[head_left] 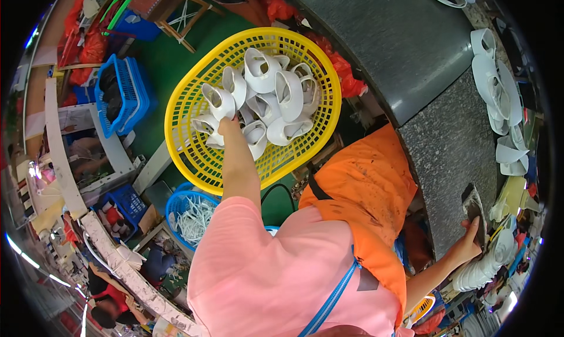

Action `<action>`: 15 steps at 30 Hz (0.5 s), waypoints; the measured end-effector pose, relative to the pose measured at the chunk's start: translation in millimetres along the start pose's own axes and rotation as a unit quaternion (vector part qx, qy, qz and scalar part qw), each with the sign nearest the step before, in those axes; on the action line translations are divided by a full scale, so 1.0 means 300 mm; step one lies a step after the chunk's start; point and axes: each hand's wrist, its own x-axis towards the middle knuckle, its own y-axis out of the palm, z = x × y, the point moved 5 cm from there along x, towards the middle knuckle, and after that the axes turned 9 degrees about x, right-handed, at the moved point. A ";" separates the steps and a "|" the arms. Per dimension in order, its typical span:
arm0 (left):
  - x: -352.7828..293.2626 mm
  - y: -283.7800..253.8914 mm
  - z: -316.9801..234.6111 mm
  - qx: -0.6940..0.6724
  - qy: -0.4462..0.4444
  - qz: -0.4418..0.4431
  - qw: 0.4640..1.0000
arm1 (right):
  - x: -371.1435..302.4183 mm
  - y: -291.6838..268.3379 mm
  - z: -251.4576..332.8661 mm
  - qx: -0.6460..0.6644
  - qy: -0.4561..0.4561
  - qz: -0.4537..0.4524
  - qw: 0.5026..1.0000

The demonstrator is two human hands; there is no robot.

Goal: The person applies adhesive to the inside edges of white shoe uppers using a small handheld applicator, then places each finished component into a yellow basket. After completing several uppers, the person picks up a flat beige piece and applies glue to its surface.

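My left hand reaches into a yellow plastic basket among white shoe uppers. Its fingers are closed at the lower edge of one white shoe upper, and partly hidden by it. More curved white uppers lie heaped around it in the basket. Far to the right, my right hand is closed around the edge of a dark flat block with a pale, worn patch. That block is at the edge of the grey stone worktop; its exact kind is not clear.
White curved pieces line the worktop's far right side. A smooth dark slab covers its upper part. Left of the basket are stacked blue crates and a blue basket of white strips. A wooden stool stands beyond. Another person is at lower left.
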 end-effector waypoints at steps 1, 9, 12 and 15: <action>0.033 -0.064 0.048 0.047 -0.043 -0.078 0.995 | 0.003 0.000 -0.008 -0.006 0.010 0.005 1.000; -0.159 0.079 -0.308 0.395 0.329 -0.248 0.821 | 0.044 -0.003 0.008 0.073 0.025 0.005 0.997; -0.611 0.506 -0.586 0.160 0.668 -0.062 0.724 | 0.060 -0.005 0.008 0.116 0.042 -0.016 0.992; -1.048 0.955 -0.640 0.218 0.753 0.164 0.599 | 0.068 -0.011 -0.012 0.150 0.060 -0.020 0.987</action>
